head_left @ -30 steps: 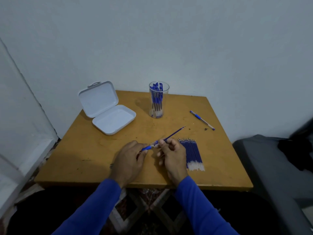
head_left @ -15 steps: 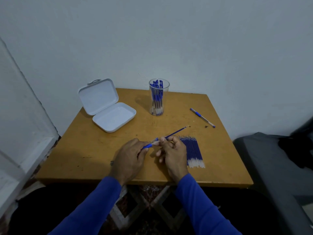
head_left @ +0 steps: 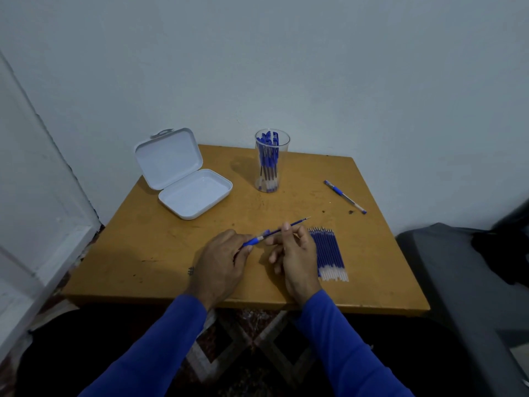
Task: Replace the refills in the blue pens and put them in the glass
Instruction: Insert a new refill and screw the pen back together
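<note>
The hands are working close together over the near middle of the tabletop [head_left: 160, 253]; the left hand [head_left: 220, 265] is lying knuckles up with its fingers curled round the blue grip end of a pen [head_left: 253, 240], and the right hand [head_left: 294, 253] is pinching a refill [head_left: 289, 226] between thumb and forefinger, its other fingers hanging loosely curled; the refill is sticking out of the pen barrel and pointing up and to the right, its metal tip hanging in the air above the wood; whether the refill is fully seated in the barrel is not showing; just to the right of the right hand a row of refills [head_left: 329, 253] is lying side by side flat on the tabletop, tips away from the person and clear ends nearest, partly hidden by that hand; at the far middle a glass [head_left: 272, 161] is standing upright, holding several blue pens on end; well to its right a single pen [head_left: 345, 197] is lying alone on the wood at a slant, near a few dark specks; at the far left a white box [head_left: 194, 193] is sitting open, its lid leaning back toward the wall; blue sleeves [head_left: 160, 348] are covering both forearms
</note>
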`<state>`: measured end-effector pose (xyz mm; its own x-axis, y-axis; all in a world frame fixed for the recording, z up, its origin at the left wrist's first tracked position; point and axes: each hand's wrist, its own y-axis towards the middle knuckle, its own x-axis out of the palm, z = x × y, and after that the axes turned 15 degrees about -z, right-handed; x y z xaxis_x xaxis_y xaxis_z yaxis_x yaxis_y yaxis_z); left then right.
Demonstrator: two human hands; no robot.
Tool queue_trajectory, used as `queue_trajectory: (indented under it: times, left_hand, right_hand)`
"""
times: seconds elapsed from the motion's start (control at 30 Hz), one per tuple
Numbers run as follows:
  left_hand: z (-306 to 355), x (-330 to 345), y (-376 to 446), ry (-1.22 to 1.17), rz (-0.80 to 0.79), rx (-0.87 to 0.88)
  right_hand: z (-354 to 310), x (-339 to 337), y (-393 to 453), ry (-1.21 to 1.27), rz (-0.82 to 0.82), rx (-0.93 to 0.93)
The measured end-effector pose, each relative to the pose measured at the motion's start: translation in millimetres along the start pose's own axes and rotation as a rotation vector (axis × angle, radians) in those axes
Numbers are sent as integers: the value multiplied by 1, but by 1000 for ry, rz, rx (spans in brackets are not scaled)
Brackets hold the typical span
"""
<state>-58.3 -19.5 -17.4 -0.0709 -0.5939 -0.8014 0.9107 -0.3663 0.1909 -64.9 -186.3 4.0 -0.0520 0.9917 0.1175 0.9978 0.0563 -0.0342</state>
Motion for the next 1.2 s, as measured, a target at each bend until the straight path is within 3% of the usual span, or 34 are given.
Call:
queue_trajectory:
  times: [0.17, 0.33, 0.57, 0.7, 0.77, 0.9, 1.2]
  left_hand:
    - [1, 0, 0, -3, -3, -4]
    - [1, -1, -1, -17, 6, -5]
    - [-1, 0, 0, 7, 2, -21]
    - [-2, 1, 0, -6, 11, -30]
    - [-2, 2, 0, -12, 17, -26]
    - [-1, 1, 1, 3, 15, -37]
    - [-3, 3, 0, -2, 22, -18]
  right_hand:
    - [0, -2, -3, -194, -61, 10]
    - [0, -1, 0, -87, -24, 3]
    - [0, -4, 0, -270, -119, 39]
    - [1, -5, 1, -179, 27, 74]
    - [7, -5, 5, -266, 105, 95]
    - [17, 5, 17, -516, 141, 129]
    - [10, 12, 19, -656, 222, 112]
